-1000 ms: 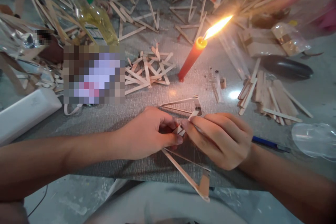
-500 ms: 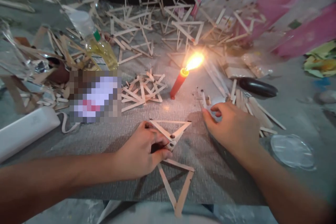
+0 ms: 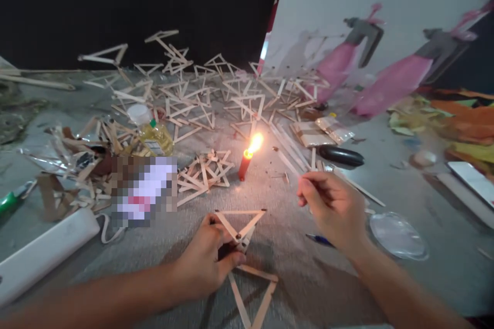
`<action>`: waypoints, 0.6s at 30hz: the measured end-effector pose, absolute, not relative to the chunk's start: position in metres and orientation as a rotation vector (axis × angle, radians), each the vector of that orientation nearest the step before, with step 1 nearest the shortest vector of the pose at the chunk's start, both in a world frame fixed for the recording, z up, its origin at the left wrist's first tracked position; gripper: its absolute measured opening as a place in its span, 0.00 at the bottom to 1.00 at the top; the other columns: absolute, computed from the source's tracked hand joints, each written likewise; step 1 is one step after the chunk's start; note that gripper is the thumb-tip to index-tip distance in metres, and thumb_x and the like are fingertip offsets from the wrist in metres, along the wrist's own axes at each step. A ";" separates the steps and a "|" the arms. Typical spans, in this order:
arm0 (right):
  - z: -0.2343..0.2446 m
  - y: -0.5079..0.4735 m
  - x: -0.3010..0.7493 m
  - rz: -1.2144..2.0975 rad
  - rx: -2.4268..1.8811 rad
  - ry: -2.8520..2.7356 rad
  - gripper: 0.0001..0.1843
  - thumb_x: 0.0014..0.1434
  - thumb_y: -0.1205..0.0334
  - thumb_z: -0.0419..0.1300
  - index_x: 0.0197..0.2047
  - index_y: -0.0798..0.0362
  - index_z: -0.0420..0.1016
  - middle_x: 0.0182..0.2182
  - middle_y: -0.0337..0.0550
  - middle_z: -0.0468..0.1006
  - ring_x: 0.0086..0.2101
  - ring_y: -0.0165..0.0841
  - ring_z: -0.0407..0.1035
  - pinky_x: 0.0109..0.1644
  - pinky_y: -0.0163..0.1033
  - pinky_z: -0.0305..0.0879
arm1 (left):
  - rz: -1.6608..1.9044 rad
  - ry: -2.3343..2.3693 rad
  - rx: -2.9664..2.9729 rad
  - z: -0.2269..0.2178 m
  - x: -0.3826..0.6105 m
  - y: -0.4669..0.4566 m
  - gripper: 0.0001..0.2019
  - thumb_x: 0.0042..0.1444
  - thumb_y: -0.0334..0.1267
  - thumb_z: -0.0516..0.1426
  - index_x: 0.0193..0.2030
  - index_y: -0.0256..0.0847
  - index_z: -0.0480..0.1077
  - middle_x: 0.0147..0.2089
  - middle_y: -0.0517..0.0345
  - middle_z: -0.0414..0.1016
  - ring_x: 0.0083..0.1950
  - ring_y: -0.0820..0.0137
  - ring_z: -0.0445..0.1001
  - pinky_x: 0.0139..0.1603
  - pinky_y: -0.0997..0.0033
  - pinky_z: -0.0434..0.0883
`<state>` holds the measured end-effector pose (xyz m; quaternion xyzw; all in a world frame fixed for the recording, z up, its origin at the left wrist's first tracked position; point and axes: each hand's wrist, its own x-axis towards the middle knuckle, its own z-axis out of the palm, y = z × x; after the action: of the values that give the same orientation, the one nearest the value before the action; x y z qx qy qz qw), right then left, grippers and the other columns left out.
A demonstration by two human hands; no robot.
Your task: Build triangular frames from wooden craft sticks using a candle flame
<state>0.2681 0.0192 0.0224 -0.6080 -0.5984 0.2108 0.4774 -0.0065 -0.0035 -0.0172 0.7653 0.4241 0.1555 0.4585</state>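
Observation:
My left hand [image 3: 208,262] pinches the joint of two wooden-stick triangles [image 3: 241,226] lying on the grey mat, where their tips meet. My right hand [image 3: 332,205] is raised to the right of the lit red candle [image 3: 244,164], fingers curled and thumb pressed to forefinger; what it pinches is too small to make out. A blue pen [image 3: 320,239] lies on the mat just under the right wrist.
A small pile of stick triangles [image 3: 204,172] lies left of the candle and many more [image 3: 185,92] cover the back. An oil bottle [image 3: 152,131], a white block [image 3: 42,257], a black oblong object [image 3: 341,156], a clear plastic lid [image 3: 399,235] and a painted board [image 3: 366,36] surround the mat.
My right hand left the joint, reached to the sticks by the candle, then rose closed. The left hand kept hold of the triangles. The view tilted up.

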 end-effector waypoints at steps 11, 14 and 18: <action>0.036 0.048 0.249 0.675 -1.209 -1.090 0.08 0.62 0.57 0.67 0.34 0.52 0.76 0.22 0.36 0.77 0.20 0.28 0.70 0.23 0.33 0.68 | 0.289 1.118 1.853 -0.010 0.000 -0.001 0.04 0.53 0.33 0.64 0.31 0.41 0.72 0.35 0.56 0.78 0.45 0.60 0.73 0.57 0.58 0.66; 0.021 0.047 0.248 0.678 -1.165 -0.991 0.08 0.63 0.57 0.67 0.37 0.52 0.77 0.25 0.37 0.79 0.23 0.29 0.73 0.26 0.34 0.70 | 0.275 1.121 1.849 -0.008 0.003 0.001 0.04 0.54 0.33 0.63 0.31 0.41 0.71 0.35 0.56 0.78 0.45 0.60 0.73 0.59 0.55 0.65; 0.012 0.047 0.244 0.718 -1.135 -0.926 0.07 0.62 0.58 0.69 0.39 0.51 0.78 0.26 0.36 0.80 0.24 0.28 0.74 0.28 0.34 0.71 | 0.248 1.103 1.867 -0.007 0.005 0.004 0.08 0.56 0.34 0.61 0.27 0.41 0.68 0.32 0.58 0.78 0.41 0.62 0.73 0.58 0.55 0.63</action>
<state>0.2442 0.0467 0.0124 -0.5068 -0.4132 0.3203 0.6854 0.0052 0.0040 -0.0070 0.7589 0.4485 0.1007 0.4613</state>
